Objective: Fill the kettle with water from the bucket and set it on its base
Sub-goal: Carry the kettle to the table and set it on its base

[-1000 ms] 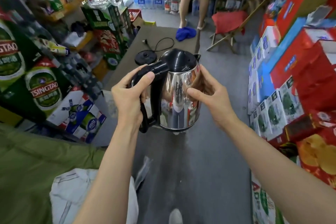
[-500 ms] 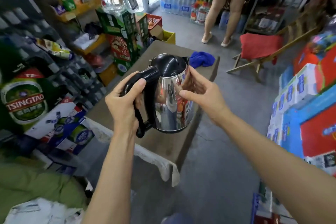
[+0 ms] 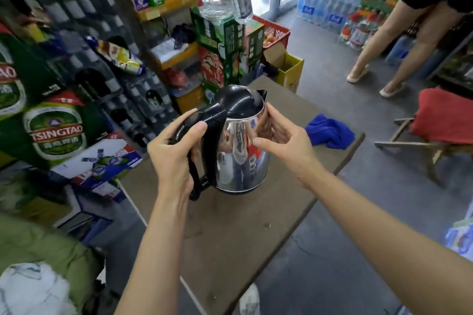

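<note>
A shiny steel kettle (image 3: 238,156) with a black lid and black handle hangs upright over the brown table (image 3: 230,233). My left hand (image 3: 174,156) grips the black handle, thumb on its top. My right hand (image 3: 284,146) rests against the kettle's steel side, fingers spread around the body near the rim. The lid is down. The kettle's base is hidden behind the kettle, and no bucket is in view.
A blue cloth (image 3: 330,133) lies at the table's far right. Stacked beer cartons (image 3: 56,133) and drink boxes (image 3: 225,41) crowd the left. A person's legs (image 3: 399,41) stand at the back right, beside a wooden chair with red cloth (image 3: 442,115).
I have moved closer to the table with the kettle, which now hangs over the tabletop. Both hands keep the same hold on it.
</note>
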